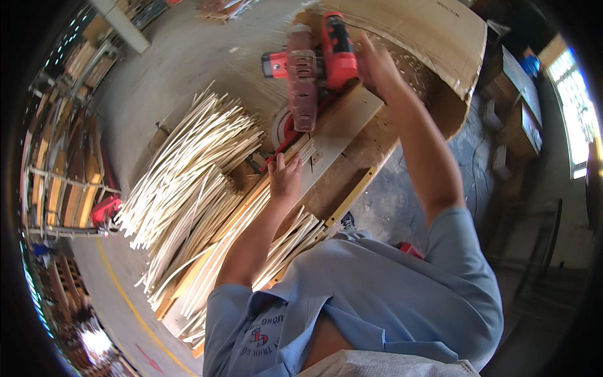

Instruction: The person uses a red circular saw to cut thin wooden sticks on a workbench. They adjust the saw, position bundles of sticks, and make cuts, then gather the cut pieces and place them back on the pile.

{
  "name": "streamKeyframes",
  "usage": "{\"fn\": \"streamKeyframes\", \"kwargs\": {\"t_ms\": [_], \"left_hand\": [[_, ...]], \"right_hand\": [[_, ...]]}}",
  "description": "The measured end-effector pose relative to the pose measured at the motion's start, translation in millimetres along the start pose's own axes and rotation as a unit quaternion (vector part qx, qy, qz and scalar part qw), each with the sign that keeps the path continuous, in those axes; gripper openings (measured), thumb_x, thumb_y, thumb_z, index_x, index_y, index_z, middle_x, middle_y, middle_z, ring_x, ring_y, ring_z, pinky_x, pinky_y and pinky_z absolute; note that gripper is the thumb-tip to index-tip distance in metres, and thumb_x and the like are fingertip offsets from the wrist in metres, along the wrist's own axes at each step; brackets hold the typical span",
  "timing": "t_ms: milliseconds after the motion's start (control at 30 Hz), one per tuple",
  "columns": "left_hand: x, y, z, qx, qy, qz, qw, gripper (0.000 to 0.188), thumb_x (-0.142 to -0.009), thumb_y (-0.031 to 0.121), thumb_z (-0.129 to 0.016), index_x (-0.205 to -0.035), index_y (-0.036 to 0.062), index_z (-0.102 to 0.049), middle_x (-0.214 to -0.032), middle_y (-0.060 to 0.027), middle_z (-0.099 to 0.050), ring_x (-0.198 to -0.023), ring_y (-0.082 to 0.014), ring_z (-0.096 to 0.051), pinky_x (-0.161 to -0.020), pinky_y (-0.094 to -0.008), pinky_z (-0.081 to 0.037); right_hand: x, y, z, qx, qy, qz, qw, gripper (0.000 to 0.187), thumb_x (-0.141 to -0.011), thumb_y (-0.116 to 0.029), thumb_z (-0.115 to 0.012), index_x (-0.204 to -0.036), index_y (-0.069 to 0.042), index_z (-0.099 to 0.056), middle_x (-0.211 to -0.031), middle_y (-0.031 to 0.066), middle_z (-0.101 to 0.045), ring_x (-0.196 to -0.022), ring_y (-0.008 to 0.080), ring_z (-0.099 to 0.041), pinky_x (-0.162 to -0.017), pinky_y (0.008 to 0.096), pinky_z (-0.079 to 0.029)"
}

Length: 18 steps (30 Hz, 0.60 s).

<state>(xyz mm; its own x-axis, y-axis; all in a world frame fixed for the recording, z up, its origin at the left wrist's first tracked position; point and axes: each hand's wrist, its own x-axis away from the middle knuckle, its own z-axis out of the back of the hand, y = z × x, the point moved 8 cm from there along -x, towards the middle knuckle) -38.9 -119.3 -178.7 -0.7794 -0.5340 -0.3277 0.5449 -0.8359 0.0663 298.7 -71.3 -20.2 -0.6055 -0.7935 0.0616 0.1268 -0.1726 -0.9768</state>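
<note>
A red and black miter saw (339,56) stands at the far end of a wooden bench, its brownish guard (302,81) over the blade area. My left hand (286,181) is closed over the ends of a bunch of thin pale wooden rods (239,242), which lie lengthwise along the bench near the saw's red base. Beside the saw's black-gripped part is my right hand (377,66), arm stretched far forward. Its fingers are blurred and partly hidden against the red housing, so their grip is unclear.
A big heap of pale rods (188,169) lies left of the bench. An open cardboard sheet (427,44) stands behind the saw, with scraps near it. Racks of wood (66,169) line the far left. A wooden rail (352,195) runs along the bench's near side.
</note>
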Motion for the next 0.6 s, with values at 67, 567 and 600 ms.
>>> {"fn": "streamKeyframes", "kwargs": {"t_ms": [67,567,600], "left_hand": [[35,-26,0,-0.03,-0.032,0.06,0.997,0.035,-0.095,0.011,-0.059,-0.127,0.0061,-0.074,-0.143,-0.0011,-0.066,-0.129,-0.0391,-0.049,-0.106,-0.0557,-0.04],[7,-9,-3,-0.01,-0.014,0.011,1.0,0.035,-0.097,0.014,-0.06,-0.129,0.0071,-0.073,-0.143,0.002,-0.067,-0.132,-0.043,-0.049,-0.112,-0.0589,-0.036],[8,-11,-3,-0.014,-0.014,0.013,1.0,0.035,-0.097,0.014,-0.061,-0.129,0.007,-0.073,-0.143,0.002,-0.067,-0.131,-0.043,-0.049,-0.112,-0.0589,-0.037]], "right_hand": [[36,-98,-84,0.078,-0.074,0.025,0.994,0.078,-0.092,-0.08,-0.052,-0.094,-0.006,-0.078,-0.08,0.008,-0.071,-0.072,0.0178,-0.068,-0.063,0.0327,-0.055],[39,-143,-82,0.401,-0.017,0.14,0.905,0.052,-0.085,-0.022,-0.062,-0.128,0.008,-0.064,-0.116,0.0287,-0.073,-0.111,0.0449,-0.071,-0.1,0.0478,-0.054],[50,-129,-78,0.298,0.051,0.108,0.947,0.057,-0.086,-0.023,-0.062,-0.131,0.011,-0.058,-0.115,0.0296,-0.072,-0.111,0.045,-0.071,-0.101,0.0482,-0.053]]}}
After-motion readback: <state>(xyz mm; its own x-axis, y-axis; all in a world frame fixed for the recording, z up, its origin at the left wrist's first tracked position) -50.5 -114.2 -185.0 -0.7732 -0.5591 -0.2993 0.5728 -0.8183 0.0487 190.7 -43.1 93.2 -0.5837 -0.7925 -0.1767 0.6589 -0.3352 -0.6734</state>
